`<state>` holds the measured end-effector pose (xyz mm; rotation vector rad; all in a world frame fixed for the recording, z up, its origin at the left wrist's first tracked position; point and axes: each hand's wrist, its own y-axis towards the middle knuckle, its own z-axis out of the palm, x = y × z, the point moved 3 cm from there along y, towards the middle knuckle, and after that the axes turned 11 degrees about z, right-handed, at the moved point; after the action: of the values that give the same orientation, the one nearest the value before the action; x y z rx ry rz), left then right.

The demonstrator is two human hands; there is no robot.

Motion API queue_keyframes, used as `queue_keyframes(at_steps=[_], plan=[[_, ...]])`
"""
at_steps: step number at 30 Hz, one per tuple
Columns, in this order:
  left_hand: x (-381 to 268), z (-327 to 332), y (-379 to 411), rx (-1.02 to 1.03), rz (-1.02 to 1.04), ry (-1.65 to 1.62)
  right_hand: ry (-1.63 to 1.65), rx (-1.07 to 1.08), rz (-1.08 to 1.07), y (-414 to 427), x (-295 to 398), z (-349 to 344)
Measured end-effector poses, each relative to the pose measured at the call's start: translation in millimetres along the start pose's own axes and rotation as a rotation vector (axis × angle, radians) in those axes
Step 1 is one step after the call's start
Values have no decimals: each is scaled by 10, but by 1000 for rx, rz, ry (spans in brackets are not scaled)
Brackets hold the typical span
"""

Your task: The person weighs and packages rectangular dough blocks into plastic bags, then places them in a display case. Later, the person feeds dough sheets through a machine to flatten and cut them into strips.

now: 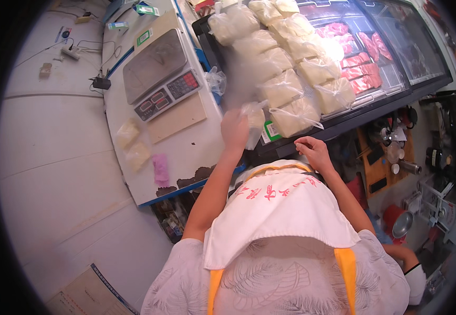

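Note:
Several knotted clear plastic bags of a pale food lie in two rows on top of a dark-framed display case. My left hand, slightly blurred, grips a smaller bag of the same pale food at the case's left front corner. Beside that bag is a green-edged printed card. In front of the case edge, my right hand is raised with its fingers curled and the thumb near the index finger; nothing shows in it. Red meat pieces lie in trays under the glass.
On the white counter at the left stand a digital scale, two small pale bags and a crumpled pink wrapper. Another person's arm shows at lower right, near a red-sided metal bowl.

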<state>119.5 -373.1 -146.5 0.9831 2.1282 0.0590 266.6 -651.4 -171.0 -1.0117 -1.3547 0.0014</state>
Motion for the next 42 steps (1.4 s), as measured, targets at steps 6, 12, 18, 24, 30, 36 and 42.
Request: queue_keyframes(at_steps=[6,12,18,24,30,36,42], plan=[[-2,285,61,124,-147,-3,-74,-402,49,131,-391,-638],[780,752,644,139,-471,-282,596,-980,322,762,-1008,-1910],[760,1267,1047,214,-841,-1075,1092,-1142,367,1569,-1717,-2513],[642,1060,943,117,-886,-906,438,-1295,703,1697,-1672,-2064],[424,1272,927,19,-877,-1017,-1529,-458,922,1849,-1855,-1973],[-33,1955,1170,273,-680,-758,285,-1181,721,1659,-1953,-2023],[-616,2586,1328,189,-473,-827,733,-819,664,1341,-1483,-1825]])
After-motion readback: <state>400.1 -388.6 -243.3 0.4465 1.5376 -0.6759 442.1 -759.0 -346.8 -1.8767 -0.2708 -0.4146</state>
